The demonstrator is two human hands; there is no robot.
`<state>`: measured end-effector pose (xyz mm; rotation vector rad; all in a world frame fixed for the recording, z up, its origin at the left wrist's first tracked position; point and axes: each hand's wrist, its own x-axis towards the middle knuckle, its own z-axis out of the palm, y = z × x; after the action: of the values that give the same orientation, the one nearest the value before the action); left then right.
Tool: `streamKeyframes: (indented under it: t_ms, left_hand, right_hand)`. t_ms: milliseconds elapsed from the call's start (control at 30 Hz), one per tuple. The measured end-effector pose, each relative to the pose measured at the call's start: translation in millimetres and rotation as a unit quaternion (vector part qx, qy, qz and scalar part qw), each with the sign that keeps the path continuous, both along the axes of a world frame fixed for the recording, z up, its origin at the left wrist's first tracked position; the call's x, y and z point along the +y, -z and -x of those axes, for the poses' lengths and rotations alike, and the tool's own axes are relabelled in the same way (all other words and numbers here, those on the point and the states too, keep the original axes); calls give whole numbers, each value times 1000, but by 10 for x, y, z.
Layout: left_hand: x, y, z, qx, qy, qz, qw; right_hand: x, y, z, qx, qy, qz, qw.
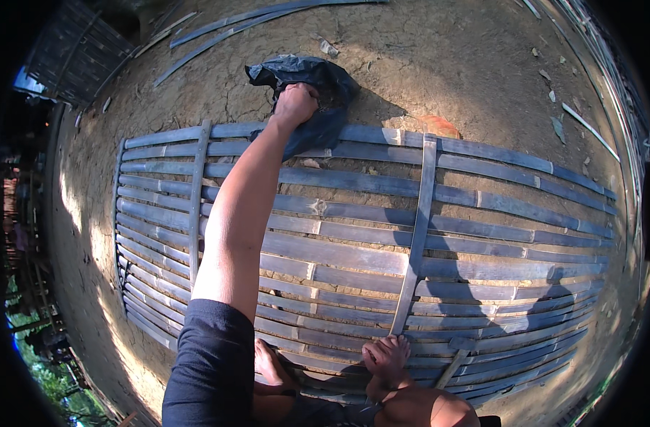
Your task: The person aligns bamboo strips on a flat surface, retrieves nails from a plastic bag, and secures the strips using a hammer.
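Observation:
My left hand (pixel 297 104) is stretched out to the far edge of a low bamboo bench (pixel 332 247). Its fingers are closed on a crumpled black plastic bag (pixel 335 82), near the bag's opening; what the bag holds is hidden. Part of the bag hangs over the far slats and part extends above the ground beyond. At the near side, my right hand (pixel 387 356) rests on the bench with fingers curled at a bamboo slat (pixel 367 329), by the end of a crosswise strip (pixel 415 242).
An orange-red object (pixel 439 127) lies just past the far edge, partly hidden. Long bamboo strips (pixel 232 28) lie on the dry ground at the far left, near a woven panel (pixel 79 53). My bare foot (pixel 266 366) is by the near edge. Shadows cross the right slats.

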<state>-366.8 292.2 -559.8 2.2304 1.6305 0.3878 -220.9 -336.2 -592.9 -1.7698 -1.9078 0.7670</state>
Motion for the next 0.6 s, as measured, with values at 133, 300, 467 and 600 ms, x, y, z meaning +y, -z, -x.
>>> streamKeyframes:
  t_ms: [133, 300, 467, 600]
  left_hand:
    - [-13, 164, -69, 109, 3, 0, 994]
    - [-4, 217, -83, 121, 1, 16, 993]
    - [14, 227, -42, 109, 32, 12, 993]
    - [-79, 306, -78, 106, 17, -9, 994]
  right_hand:
    - [21, -23, -34, -4, -8, 11, 1000]
    - [2, -40, -23, -16, 11, 6, 1000]
    - [-44, 2, 0, -4, 15, 8, 1000]
    - [-69, 33, -18, 9, 12, -2, 1000]
